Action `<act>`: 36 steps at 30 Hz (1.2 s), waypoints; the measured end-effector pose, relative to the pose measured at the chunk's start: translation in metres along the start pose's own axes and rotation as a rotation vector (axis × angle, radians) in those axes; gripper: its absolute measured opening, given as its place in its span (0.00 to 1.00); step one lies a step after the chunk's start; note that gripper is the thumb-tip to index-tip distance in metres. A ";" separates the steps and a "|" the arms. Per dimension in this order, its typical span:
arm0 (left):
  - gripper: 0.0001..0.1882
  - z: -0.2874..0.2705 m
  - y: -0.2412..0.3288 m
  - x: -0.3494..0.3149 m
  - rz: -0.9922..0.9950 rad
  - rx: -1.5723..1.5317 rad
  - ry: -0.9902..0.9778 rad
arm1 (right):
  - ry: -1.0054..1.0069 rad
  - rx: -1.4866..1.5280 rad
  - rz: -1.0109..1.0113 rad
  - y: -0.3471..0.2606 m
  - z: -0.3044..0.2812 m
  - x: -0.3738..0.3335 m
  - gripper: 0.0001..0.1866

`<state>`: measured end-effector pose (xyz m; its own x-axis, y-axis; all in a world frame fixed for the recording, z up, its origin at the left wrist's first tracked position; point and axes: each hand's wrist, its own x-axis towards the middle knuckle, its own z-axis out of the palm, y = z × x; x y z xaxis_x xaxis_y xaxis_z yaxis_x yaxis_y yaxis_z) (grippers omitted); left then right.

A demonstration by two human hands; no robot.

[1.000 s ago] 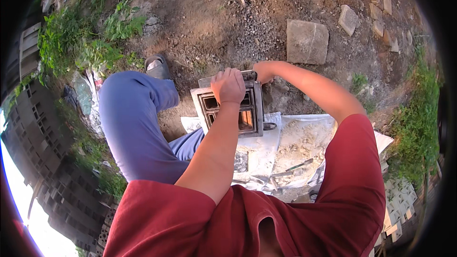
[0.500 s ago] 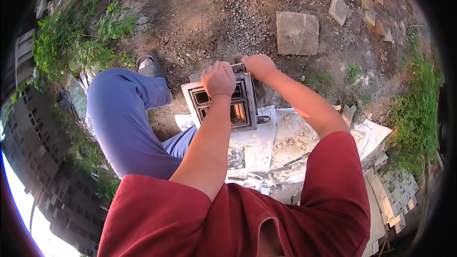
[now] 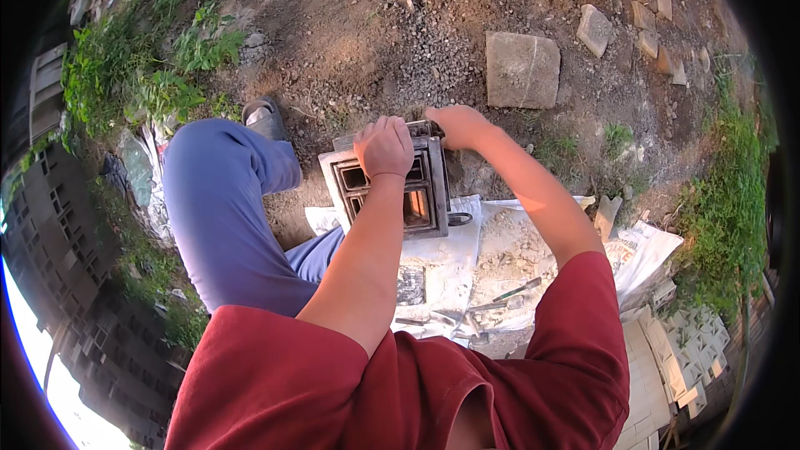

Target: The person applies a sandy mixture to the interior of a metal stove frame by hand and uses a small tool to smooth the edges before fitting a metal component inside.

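Observation:
A dark metal block mould (image 3: 439, 179) with square and rectangular openings stands tilted on the ground in front of me, light material along its left side. My left hand (image 3: 385, 148) is closed over its upper edge, the forearm crossing in front of the openings. At the far right corner, my right hand (image 3: 457, 123) is closed on the mould's rim; its fingertips are partly hidden. A dark loop handle (image 3: 460, 218) sticks out at the mould's lower right. Through one lower opening an orange-lit inner surface shows.
White sacking (image 3: 454, 271) with pale powder lies below the mould, with several hand tools (image 3: 517, 289) on it. A square slab (image 3: 522, 71) lies beyond on the right. Patterned blocks (image 3: 696, 337) sit at lower right, and stacked blocks (image 3: 58, 225) at left. My bent leg (image 3: 221, 208) is left.
The whole view has shifted a little, so the ground and mould sit slightly lower in the picture. Both hands keep their hold on the mould, which has hardly moved.

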<state>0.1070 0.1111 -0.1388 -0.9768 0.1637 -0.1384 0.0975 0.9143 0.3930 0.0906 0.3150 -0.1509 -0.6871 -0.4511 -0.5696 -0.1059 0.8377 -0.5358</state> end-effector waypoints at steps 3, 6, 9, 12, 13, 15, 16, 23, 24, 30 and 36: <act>0.18 -0.002 0.008 0.002 0.001 -0.014 0.001 | -0.309 0.192 0.040 0.027 -0.025 0.014 0.22; 0.17 0.001 0.006 0.004 0.014 0.003 -0.002 | -0.478 0.227 0.075 0.032 -0.030 0.032 0.21; 0.17 0.001 0.006 0.003 0.015 -0.008 0.006 | -0.674 0.293 0.177 0.022 -0.028 0.043 0.23; 0.17 0.000 0.004 0.003 0.013 0.003 0.007 | -0.719 0.349 0.238 0.009 -0.025 0.041 0.20; 0.17 -0.001 0.004 0.003 0.011 0.003 0.006 | -0.659 0.258 0.213 0.006 -0.025 0.040 0.19; 0.17 -0.001 0.004 0.003 0.012 0.007 -0.008 | -0.600 0.167 0.190 0.001 -0.025 0.034 0.17; 0.17 0.000 0.004 0.003 0.011 0.005 -0.009 | -0.517 0.097 0.158 -0.001 -0.024 0.030 0.17; 0.16 0.003 0.000 0.003 0.031 -0.014 0.012 | -0.221 -0.054 0.175 -0.013 -0.019 0.014 0.16; 0.16 0.003 0.000 0.003 0.034 -0.017 0.015 | -0.222 -0.053 0.178 -0.012 -0.017 0.013 0.16; 0.19 0.002 0.008 0.003 0.018 -0.047 0.016 | 0.011 -0.127 0.182 -0.003 0.011 -0.001 0.13; 0.19 0.001 0.002 0.003 0.015 -0.052 -0.005 | 0.197 -0.146 -0.010 -0.002 0.003 -0.016 0.24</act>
<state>0.1045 0.1140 -0.1393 -0.9743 0.1792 -0.1362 0.1021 0.8912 0.4421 0.1044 0.3193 -0.1423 -0.8110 -0.4029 -0.4243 -0.2063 0.8754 -0.4371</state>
